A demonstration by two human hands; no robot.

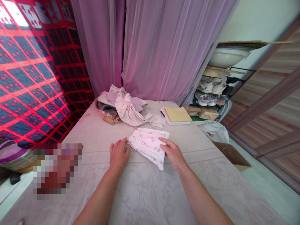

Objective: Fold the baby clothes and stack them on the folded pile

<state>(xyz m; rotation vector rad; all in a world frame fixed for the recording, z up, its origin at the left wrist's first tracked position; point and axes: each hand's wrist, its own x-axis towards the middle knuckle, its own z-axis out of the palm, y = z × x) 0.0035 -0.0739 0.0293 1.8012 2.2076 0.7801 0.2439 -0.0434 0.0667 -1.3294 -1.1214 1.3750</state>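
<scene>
The right hand point(172, 153) pinched the edge of the white printed cloth point(147, 147), while the open left hand point(119, 154) only touched its other end. This cloth lay just in front of the clothes pile point(119, 106). If the pinch was loose, the thin layers could slide apart and lose their fold.

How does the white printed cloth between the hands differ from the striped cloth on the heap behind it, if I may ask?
The white printed cloth carries a small repeated motif, while the striped cloth has thin lines. The printed cloth lies folded between the left hand and right hand; the striped cloth lies crumpled on the heap of clothes, apart from both hands. Both are pale, soft fabric.
</scene>
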